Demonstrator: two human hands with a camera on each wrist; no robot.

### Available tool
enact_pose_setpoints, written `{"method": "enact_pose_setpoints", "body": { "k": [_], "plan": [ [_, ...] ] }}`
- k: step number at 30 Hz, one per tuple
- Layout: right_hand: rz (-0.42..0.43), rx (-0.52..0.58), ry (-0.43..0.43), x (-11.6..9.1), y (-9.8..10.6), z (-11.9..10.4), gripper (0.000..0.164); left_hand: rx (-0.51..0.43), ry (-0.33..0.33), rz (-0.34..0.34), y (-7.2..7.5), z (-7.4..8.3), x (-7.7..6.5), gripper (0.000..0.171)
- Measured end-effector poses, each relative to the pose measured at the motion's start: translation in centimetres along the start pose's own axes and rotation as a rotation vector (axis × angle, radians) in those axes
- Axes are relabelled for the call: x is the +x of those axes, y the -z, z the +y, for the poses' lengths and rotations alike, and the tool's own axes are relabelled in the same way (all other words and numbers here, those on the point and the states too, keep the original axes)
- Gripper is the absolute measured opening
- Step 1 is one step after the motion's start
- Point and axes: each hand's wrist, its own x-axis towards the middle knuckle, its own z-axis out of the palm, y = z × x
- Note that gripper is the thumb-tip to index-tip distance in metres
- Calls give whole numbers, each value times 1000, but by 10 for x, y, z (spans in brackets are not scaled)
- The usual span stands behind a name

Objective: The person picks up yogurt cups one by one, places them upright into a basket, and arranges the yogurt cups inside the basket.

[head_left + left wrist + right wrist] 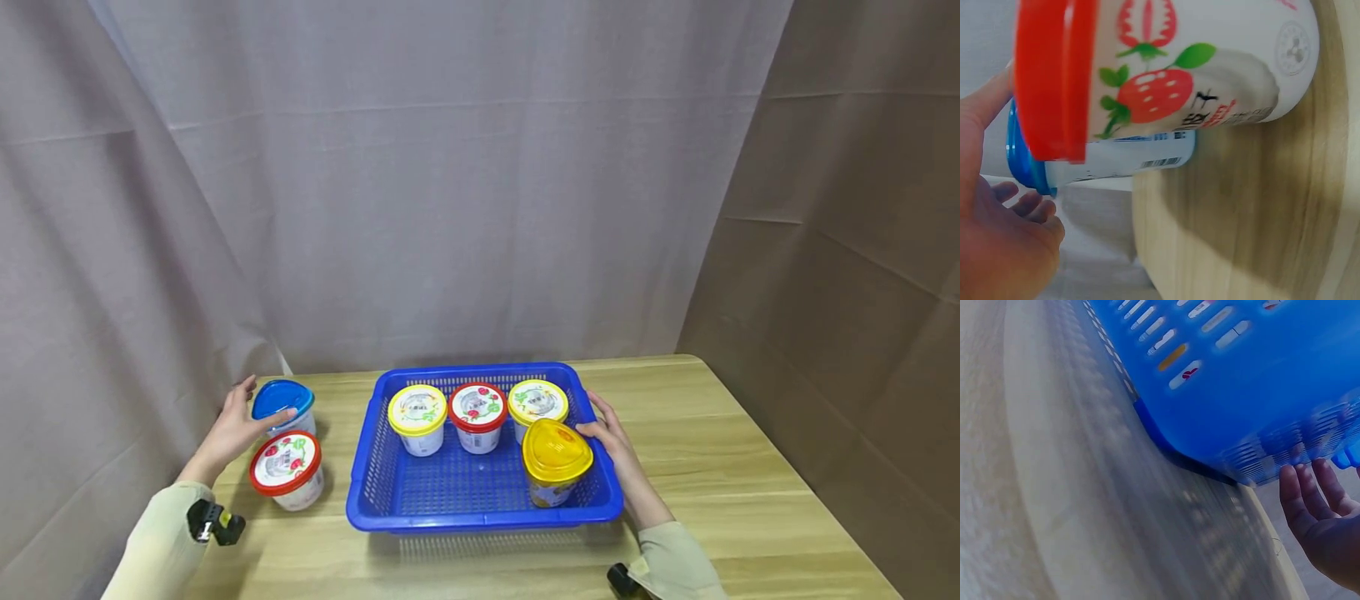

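My left hand (238,425) is spread around a tub with a blue three-cornered lid (279,398), left of the basket. Its thumb reaches across the front of that lid and its fingers stand at the far side, fingertips close to the lid's edge. Nearer stands a white strawberry-printed tub with a red lid (287,462), which fills much of the left wrist view. My right hand (613,442) holds the right side of a blue plastic basket (480,523), thumb over the rim, fingers along the outer wall. Beside that thumb is a tub with a yellow three-cornered lid (557,452).
Along the basket's back stand a tub with a yellow lid (417,410), a strawberry tub with a red lid (478,407) and another yellow-lidded tub (537,402). The wooden table (720,467) meets a grey curtain (480,208) behind and a brown one (862,292) on the right.
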Motion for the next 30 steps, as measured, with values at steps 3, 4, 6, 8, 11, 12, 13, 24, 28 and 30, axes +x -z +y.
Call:
{"method": "enact_pose_setpoints", "body": {
  "k": [3,4,6,8,11,12,13,24,28,30],
  "plan": [
    [-2,-2,1,0,0,0,68,-5,-1,1,-3,-5,0,119],
    [-1,-4,1,1,0,0,68,-12,-4,4,-4,-6,1,118],
    [-4,-8,-2,1,0,0,68,-40,-4,3,-7,-9,1,116],
    [-3,-11,-4,1,-1,0,68,-69,3,-13,-8,-12,1,113],
    [-4,-21,-8,2,-1,0,68,-106,24,-37,-10,-15,0,112],
    [-4,-24,-9,2,0,0,68,-114,33,-45,-11,-15,0,112],
    [-3,-25,-8,2,0,0,68,-119,42,-51,-11,-16,0,112],
    [7,-30,13,3,1,0,67,-145,97,-61,-14,-16,-1,113],
    [9,-29,16,3,1,2,68,-142,116,-67,-14,-17,-1,115],
    [8,-28,16,2,1,2,68,-145,122,-67,-14,-17,0,115]
  ]
}}
